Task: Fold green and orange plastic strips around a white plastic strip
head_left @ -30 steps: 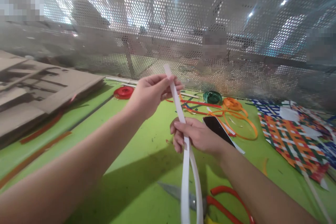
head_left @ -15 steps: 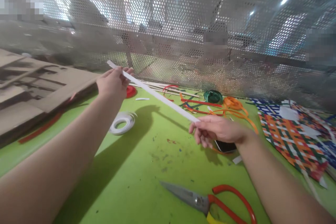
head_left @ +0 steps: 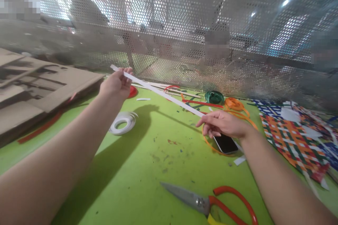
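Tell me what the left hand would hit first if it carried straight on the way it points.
Most likely the mesh screen ahead of the left hand, which holds the white strip. The sticks seem to lie lower, but depth is unclear from this one view.

The strip [head_left: 163, 94] between left grip [head_left: 121, 79] and right grip [head_left: 217, 123] looks smooth and matt, like paper or thin plastic. Below the right grip, the phone [head_left: 225, 143] has a glossy dark face. Nearer than both grips, the scissors [head_left: 196, 200] show grey metal blades and smooth orange handles. Beyond the grips, the screen [head_left: 169, 35] looks like shiny perforated metal.
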`<state>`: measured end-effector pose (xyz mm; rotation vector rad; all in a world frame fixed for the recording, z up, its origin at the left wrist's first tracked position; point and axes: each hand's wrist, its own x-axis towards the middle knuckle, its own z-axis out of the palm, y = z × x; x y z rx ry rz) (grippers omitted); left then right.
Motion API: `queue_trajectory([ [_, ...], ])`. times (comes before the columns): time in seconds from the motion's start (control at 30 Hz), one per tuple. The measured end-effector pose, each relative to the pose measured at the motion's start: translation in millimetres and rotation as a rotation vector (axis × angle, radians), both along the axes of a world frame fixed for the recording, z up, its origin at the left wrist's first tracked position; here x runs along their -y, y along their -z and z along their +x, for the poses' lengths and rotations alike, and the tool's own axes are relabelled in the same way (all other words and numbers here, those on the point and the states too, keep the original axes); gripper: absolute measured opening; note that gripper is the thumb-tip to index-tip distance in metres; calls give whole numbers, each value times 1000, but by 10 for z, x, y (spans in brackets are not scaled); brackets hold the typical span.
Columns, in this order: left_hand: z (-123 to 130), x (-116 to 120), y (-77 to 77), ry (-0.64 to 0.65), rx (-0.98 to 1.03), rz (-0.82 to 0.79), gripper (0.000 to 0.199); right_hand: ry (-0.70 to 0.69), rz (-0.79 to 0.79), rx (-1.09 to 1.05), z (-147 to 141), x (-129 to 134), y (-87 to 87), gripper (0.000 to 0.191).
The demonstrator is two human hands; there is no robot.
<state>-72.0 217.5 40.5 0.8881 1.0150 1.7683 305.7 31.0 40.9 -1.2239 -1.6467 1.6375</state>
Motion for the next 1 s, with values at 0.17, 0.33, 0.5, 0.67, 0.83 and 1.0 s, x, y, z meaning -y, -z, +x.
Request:
queue_trajectory([
  [0.17, -41, -9, 20, 21, -14, -4, 31, -83, -26, 90, 20, 3, 3, 53],
  [0.33, -84, -2, -15, 22, 33, -11, 32, -153, -33, 129, 19, 22, -9, 48],
  [0.5, -96, -5, -50, 2, 81, -19, 32, -174, -29, 104, 15, 30, 9, 45],
  [0.67, -114, -1, -81, -25, 84, -21, 32, -99, -10, 17, -21, 24, 21, 50],
  [0.83, -172, -1, -108, -42, 100, -14, 31, 35, 74, -69, -42, 15, 15, 48],
  [1.0, -123, 4, -116, -39, 83, -3, 29, 169, 121, -134, -38, -17, 41, 43],
])
